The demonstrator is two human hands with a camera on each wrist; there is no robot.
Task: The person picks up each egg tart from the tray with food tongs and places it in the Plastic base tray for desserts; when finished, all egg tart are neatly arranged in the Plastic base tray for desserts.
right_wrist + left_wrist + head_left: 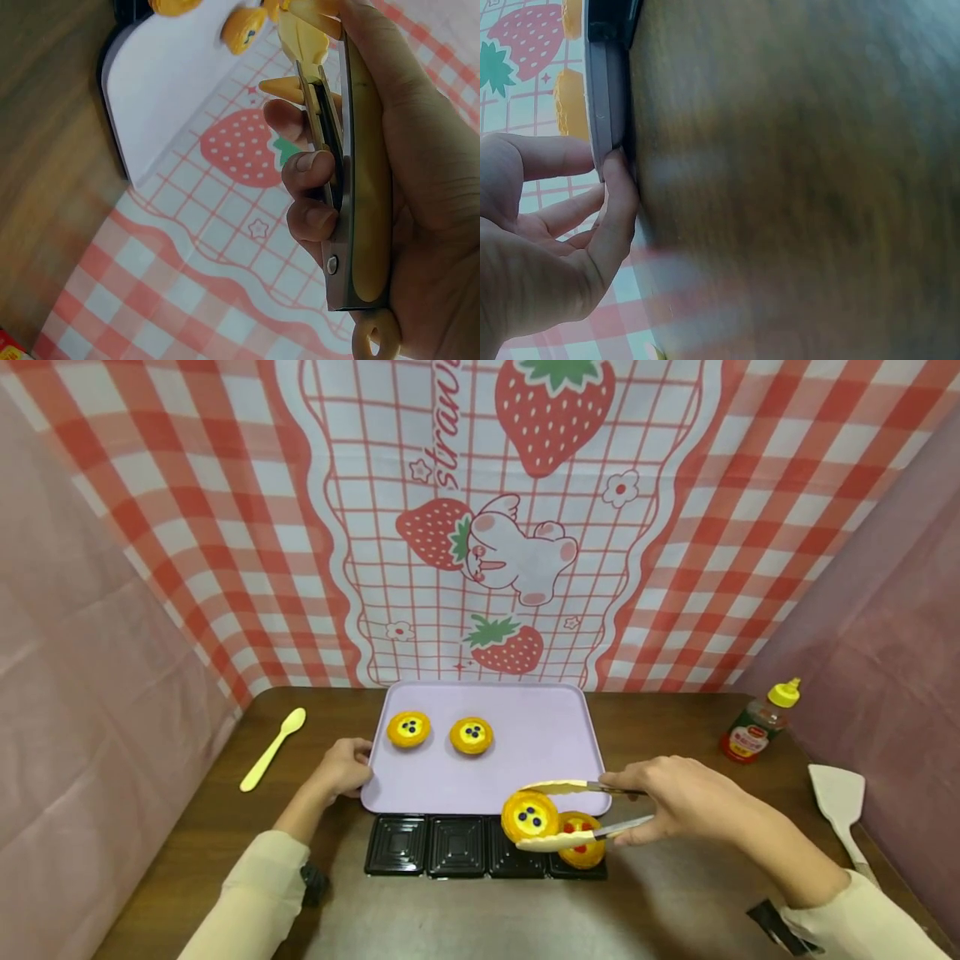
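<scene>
My left hand point(345, 768) pinches the left edge of a lilac tray point(525, 727) between thumb and fingers; the left wrist view shows this grip close up. In my right hand point(671, 797) is a pair of tongs point(367, 187) with pale yellow tips. Between those tips sits an egg tart point(530, 817) with dark blue dots, above a black compartmented tray point(457, 846). Beside it, a tart with red pieces point(583, 852) lies in the rightmost compartment, partly covered by the tongs. Two more blue-dotted tarts, one at left point(408, 729) and one near the middle point(472, 736), rest on the lilac tray.
A yellow spoon point(273, 750) lies on the wooden table point(202, 835) at left. At right stand a sauce bottle with a yellow cap point(757, 724) and, nearer, a white spatula point(838, 797) lies. A checked strawberry cloth point(480, 560) hangs behind.
</scene>
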